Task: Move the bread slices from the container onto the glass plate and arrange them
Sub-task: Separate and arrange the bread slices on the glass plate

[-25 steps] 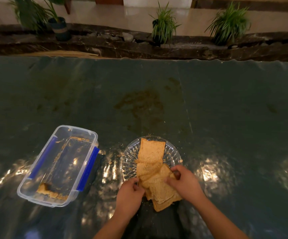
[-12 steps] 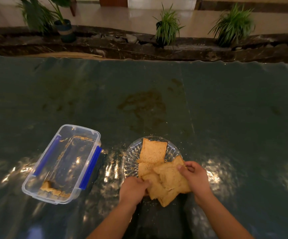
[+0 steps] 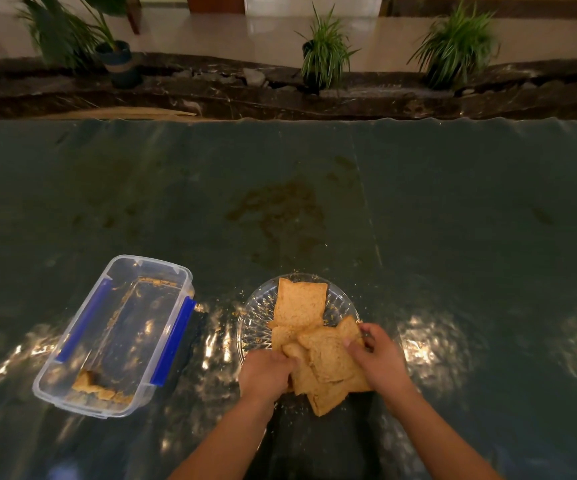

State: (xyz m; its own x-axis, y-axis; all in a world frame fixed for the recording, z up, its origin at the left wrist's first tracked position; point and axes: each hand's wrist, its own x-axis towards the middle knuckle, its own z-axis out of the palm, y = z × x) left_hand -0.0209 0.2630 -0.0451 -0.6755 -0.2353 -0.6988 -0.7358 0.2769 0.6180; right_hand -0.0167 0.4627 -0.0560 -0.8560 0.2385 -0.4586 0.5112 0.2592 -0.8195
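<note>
Bread slices (image 3: 328,362) overlapping on glass plate (image 3: 256,323); left hand (image 3: 266,375) and right hand (image 3: 379,362) fingers pinch their opposite edges.

One head-worn wide-angle view looks forward and steeply down, close above both hands, with the desk (image 3: 418,202) stretching beyond to potted plants (image 3: 325,53).

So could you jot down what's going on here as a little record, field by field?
surface: dark table with a brownish stain
plate: glass plate, near edge hidden by bread
bread: bread slices overlapping on the plate; nearest ones overhang its near edge
left hand: grip on the near-left slices
right hand: grip on the top slice's right edge
container: clear, blue clips, lid off, only scraps and crumbs inside
background: potted plants
</note>
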